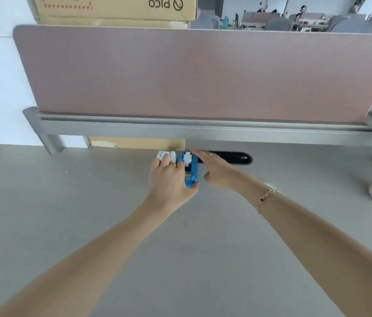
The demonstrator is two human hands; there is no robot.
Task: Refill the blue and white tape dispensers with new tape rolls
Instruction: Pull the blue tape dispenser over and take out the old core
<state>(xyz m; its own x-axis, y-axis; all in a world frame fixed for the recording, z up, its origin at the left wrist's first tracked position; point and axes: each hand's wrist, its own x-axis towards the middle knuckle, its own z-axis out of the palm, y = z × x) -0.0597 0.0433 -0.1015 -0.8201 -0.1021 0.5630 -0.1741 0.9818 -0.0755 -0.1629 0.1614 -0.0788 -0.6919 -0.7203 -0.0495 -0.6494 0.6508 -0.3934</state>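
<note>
We are clasping the blue dispenser (pixel 190 170) in our left hand (pixel 169 179), apparently lengthwise beneath its fingers; right hand (pixel 217 170), fingers spread, is hovering alongside.

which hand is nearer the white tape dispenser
Left. The left hand has its fingers resting on the white tape dispenser; the right hand is beyond the blue tape dispenser, clear of the white one.
</note>
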